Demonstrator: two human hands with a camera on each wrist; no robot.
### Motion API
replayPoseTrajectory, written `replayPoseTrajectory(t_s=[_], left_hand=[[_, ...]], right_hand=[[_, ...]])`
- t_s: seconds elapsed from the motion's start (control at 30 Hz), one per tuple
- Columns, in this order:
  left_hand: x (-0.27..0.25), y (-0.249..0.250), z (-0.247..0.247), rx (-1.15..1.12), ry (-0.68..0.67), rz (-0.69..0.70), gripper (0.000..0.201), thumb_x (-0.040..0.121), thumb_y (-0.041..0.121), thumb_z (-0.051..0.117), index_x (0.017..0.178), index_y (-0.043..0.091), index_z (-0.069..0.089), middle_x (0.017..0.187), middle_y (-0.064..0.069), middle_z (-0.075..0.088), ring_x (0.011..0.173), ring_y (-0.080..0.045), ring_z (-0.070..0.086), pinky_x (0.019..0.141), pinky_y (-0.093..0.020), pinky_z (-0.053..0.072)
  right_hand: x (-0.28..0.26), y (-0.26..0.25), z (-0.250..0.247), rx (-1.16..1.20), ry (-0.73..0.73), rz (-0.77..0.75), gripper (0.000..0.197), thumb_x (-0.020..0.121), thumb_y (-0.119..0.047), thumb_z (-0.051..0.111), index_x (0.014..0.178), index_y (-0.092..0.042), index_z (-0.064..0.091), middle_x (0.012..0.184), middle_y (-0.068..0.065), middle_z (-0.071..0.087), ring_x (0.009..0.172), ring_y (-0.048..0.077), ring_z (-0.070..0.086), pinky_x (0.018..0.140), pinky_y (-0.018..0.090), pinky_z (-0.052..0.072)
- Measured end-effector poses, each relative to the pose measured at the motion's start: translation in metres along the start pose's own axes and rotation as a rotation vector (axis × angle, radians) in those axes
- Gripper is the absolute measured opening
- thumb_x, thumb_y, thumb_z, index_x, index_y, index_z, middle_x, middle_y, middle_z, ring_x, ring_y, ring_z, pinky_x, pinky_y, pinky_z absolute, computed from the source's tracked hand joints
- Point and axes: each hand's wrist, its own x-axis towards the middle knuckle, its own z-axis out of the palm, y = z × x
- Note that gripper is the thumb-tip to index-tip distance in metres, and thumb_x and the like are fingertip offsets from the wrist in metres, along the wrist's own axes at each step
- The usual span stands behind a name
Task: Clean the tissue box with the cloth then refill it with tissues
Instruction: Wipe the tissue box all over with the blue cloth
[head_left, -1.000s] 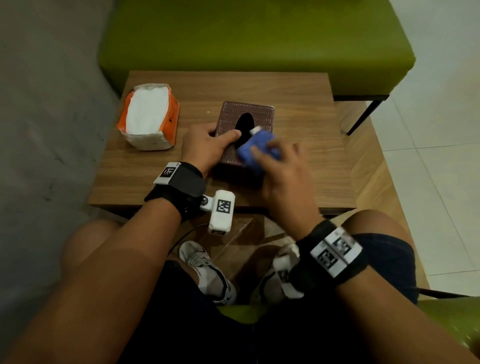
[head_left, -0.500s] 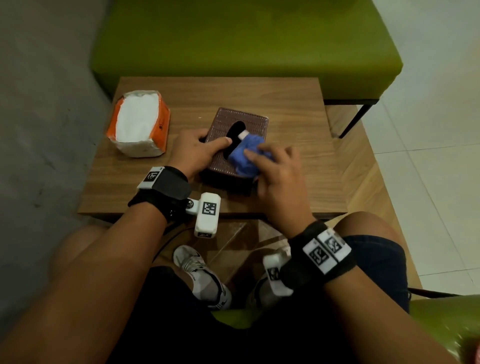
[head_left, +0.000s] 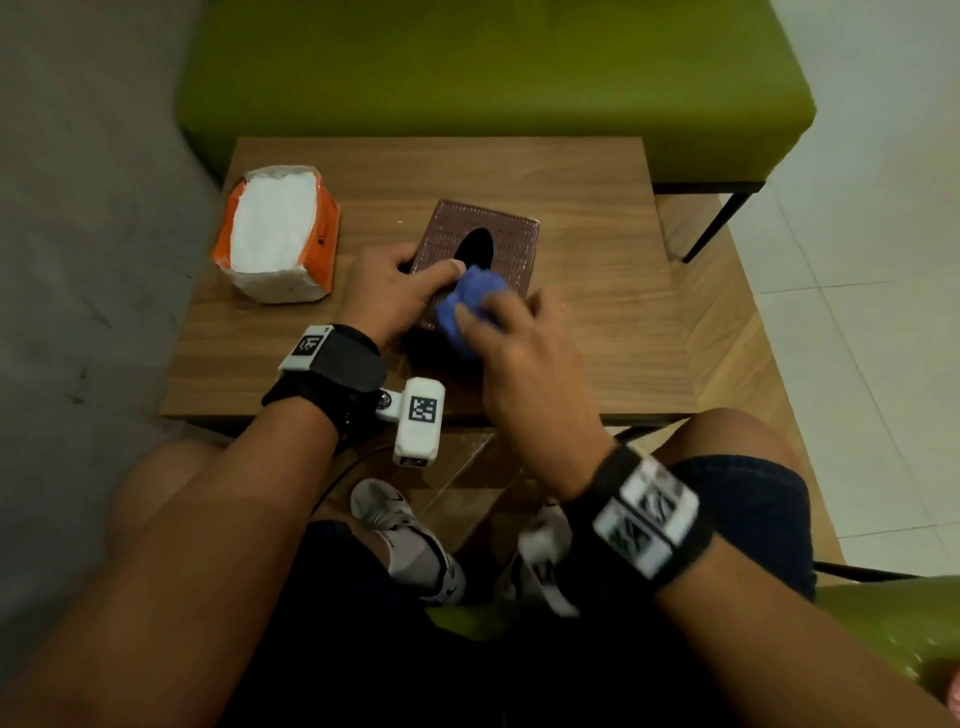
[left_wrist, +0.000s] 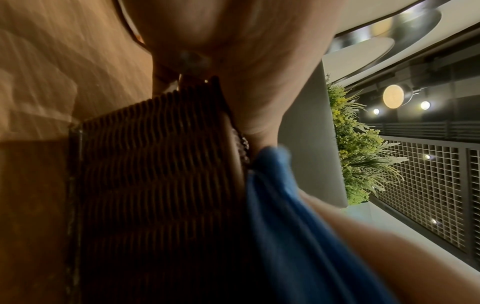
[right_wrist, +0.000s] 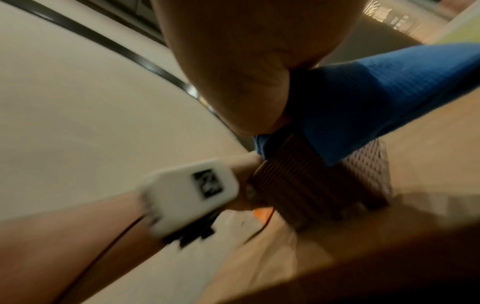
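A brown woven tissue box (head_left: 511, 236) with a dark oval slot stands on the wooden table (head_left: 597, 291). My left hand (head_left: 387, 291) grips its left near corner, thumb lying across the top; the woven side wall (left_wrist: 155, 164) fills the left wrist view. My right hand (head_left: 511, 332) holds a bunched blue cloth (head_left: 470, 299) against the near part of the box top. The cloth (right_wrist: 376, 98) drapes over the box's edge (right_wrist: 306, 176) in the right wrist view. An orange pack of white tissues (head_left: 278, 234) lies at the table's left.
A green bench (head_left: 493, 78) runs behind the table. A grey wall is at the left, white floor tiles at the right. My knees and shoes (head_left: 405, 540) are under the table's near edge.
My right hand has drawn the blue cloth from beside the slot toward the near edge of the box top. The left hand keeps its grip on the box.
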Motion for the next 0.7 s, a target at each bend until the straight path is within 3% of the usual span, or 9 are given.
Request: replayPoseTrajectory(t_s=[0.07, 0.2, 0.33, 0.47, 0.5, 0.57, 0.6, 0.63, 0.7], left_hand=[[0.0, 0.003, -0.002, -0.004, -0.02, -0.01, 0.005, 0.095, 0.021, 0.081, 0.1, 0.02, 0.082, 0.074, 0.014, 0.079, 0.069, 0.005, 0.072, 0.064, -0.014, 0.054], [0.005, 0.003, -0.005, 0.077, -0.06, -0.012, 0.016, 0.095, 0.031, 0.081, 0.104, 0.018, 0.084, 0.096, -0.001, 0.083, 0.088, -0.011, 0.076, 0.08, -0.03, 0.058], [0.006, 0.009, -0.006, 0.063, -0.077, -0.022, 0.021, 0.092, 0.029, 0.083, 0.106, 0.014, 0.084, 0.098, -0.006, 0.084, 0.084, -0.008, 0.073, 0.083, -0.039, 0.061], [0.01, 0.017, -0.01, 0.031, -0.082, -0.078, 0.03, 0.092, 0.023, 0.085, 0.117, 0.006, 0.079, 0.095, 0.007, 0.078, 0.072, 0.01, 0.071, 0.066, -0.01, 0.053], [0.012, 0.018, -0.011, 0.036, -0.034, -0.082, 0.037, 0.09, 0.029, 0.088, 0.119, 0.009, 0.077, 0.099, 0.008, 0.076, 0.078, 0.009, 0.071, 0.068, -0.009, 0.053], [0.016, 0.017, -0.014, 0.067, 0.136, -0.111, 0.058, 0.08, 0.047, 0.094, 0.121, 0.013, 0.072, 0.112, 0.001, 0.074, 0.098, -0.008, 0.073, 0.087, -0.023, 0.06], [0.015, 0.016, -0.016, 0.065, 0.221, -0.151, 0.063, 0.074, 0.053, 0.095, 0.117, 0.015, 0.071, 0.113, -0.002, 0.074, 0.101, -0.017, 0.072, 0.093, -0.033, 0.061], [0.012, 0.018, -0.017, 0.027, 0.259, -0.191, 0.062, 0.069, 0.057, 0.095, 0.107, 0.016, 0.068, 0.107, -0.005, 0.073, 0.095, -0.023, 0.071, 0.089, -0.038, 0.061], [0.006, 0.016, -0.016, -0.15, 0.217, -0.256, 0.053, 0.07, 0.054, 0.094, 0.078, 0.018, 0.056, 0.075, -0.008, 0.063, 0.066, -0.025, 0.063, 0.067, -0.037, 0.055]], right_hand=[[-0.015, 0.002, -0.007, 0.049, -0.023, -0.04, 0.041, 0.101, -0.012, 0.056, 0.14, -0.019, 0.064, 0.135, 0.007, 0.058, 0.104, 0.029, 0.048, 0.079, 0.036, 0.049], [0.04, 0.027, -0.004, 0.031, 0.088, 0.107, 0.037, 0.098, -0.014, 0.049, 0.123, -0.015, 0.076, 0.126, 0.012, 0.066, 0.104, 0.039, 0.053, 0.08, 0.047, 0.053], [0.012, -0.001, -0.003, 0.009, 0.005, 0.034, 0.037, 0.097, -0.008, 0.059, 0.131, -0.017, 0.071, 0.129, 0.009, 0.06, 0.108, 0.032, 0.049, 0.076, 0.036, 0.05], [0.0, -0.003, 0.002, 0.039, -0.012, -0.013, 0.037, 0.1, -0.013, 0.06, 0.137, -0.016, 0.068, 0.13, 0.009, 0.059, 0.105, 0.03, 0.049, 0.078, 0.039, 0.051], [0.006, -0.004, 0.004, 0.041, -0.004, 0.005, 0.037, 0.101, -0.013, 0.06, 0.137, -0.015, 0.068, 0.131, 0.01, 0.058, 0.105, 0.031, 0.049, 0.079, 0.04, 0.052], [0.016, -0.008, 0.009, 0.071, 0.008, 0.043, 0.038, 0.099, -0.011, 0.059, 0.137, -0.014, 0.068, 0.132, 0.013, 0.057, 0.106, 0.033, 0.049, 0.079, 0.04, 0.051], [0.02, -0.011, 0.011, 0.085, 0.009, 0.068, 0.039, 0.098, -0.01, 0.059, 0.137, -0.014, 0.068, 0.133, 0.014, 0.056, 0.107, 0.034, 0.048, 0.081, 0.039, 0.05], [0.024, -0.015, 0.012, 0.099, 0.008, 0.096, 0.04, 0.098, -0.009, 0.059, 0.137, -0.014, 0.067, 0.134, 0.014, 0.055, 0.108, 0.034, 0.046, 0.083, 0.039, 0.049], [0.028, -0.024, 0.013, 0.142, 0.016, 0.135, 0.041, 0.098, -0.008, 0.059, 0.138, -0.013, 0.065, 0.135, 0.014, 0.052, 0.11, 0.032, 0.044, 0.087, 0.04, 0.05]])
